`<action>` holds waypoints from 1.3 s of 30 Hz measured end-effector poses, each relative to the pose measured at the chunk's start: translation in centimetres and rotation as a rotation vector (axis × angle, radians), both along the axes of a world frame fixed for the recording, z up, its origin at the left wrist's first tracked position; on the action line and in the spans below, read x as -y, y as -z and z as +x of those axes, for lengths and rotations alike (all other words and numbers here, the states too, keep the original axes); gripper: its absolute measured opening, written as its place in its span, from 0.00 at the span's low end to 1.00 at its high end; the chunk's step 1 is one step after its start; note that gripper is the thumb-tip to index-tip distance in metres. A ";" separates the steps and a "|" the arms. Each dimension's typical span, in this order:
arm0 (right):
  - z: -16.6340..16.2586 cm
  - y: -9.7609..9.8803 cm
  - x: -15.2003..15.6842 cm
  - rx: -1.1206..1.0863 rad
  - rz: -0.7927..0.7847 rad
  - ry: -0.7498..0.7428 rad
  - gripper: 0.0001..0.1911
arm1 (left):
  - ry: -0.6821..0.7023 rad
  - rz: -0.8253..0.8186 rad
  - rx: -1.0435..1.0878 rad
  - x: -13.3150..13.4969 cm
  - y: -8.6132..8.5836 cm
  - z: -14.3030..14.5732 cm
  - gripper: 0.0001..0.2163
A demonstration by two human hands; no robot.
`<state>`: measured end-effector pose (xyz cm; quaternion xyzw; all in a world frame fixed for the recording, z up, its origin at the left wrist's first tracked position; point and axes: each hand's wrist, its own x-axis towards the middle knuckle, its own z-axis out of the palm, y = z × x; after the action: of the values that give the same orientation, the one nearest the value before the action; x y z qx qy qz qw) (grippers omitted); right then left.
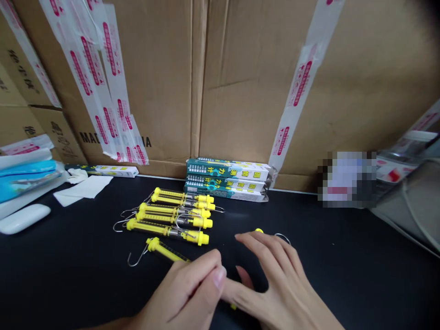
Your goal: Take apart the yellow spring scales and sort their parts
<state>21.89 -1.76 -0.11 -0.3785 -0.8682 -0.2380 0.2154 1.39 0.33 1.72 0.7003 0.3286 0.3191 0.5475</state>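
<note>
My left hand is closed, thumb pressed against the forefinger; what it grips is hidden. Its thumb meets the thumb of my right hand, whose other fingers are stretched out and apart, some curving over the table. A yellow spring scale with a wire hook reaches out from behind my left hand, which hides its far part. Past my right fingertips show a yellow cap and a wire hook; the rest is covered by the hand. Several more yellow spring scales lie side by side beyond my left hand.
Printed slim boxes are stacked against a large cardboard carton. Another slim box lies at the left, near white paper, a blue packet and a white rounded object. A blurred item stands at right.
</note>
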 end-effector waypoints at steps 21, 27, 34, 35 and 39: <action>0.5 -1.3 -0.7 -0.069 -0.118 -0.193 0.27 | 0.144 -0.270 0.114 0.3 0.0 0.1 0.26; 3.3 -1.8 -2.3 -0.339 -0.130 -0.433 0.31 | 0.202 0.226 -0.075 0.5 -0.7 -0.2 0.25; 8.3 -2.1 -5.6 -0.492 -0.390 0.095 0.09 | -0.097 1.026 -0.331 -0.1 0.5 -3.6 0.10; 9.0 -2.2 -6.1 -0.476 -0.466 0.118 0.11 | -0.109 1.082 -0.359 -0.5 0.7 -4.1 0.08; 10.6 -2.5 -7.1 -0.412 -0.702 0.114 0.14 | -0.112 1.099 -0.366 -2.0 0.6 -5.3 0.06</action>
<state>32.53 5.33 2.39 -0.5163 -0.8130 0.1417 0.2288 -3.92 2.35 1.10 0.9071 0.2404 0.3450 0.0202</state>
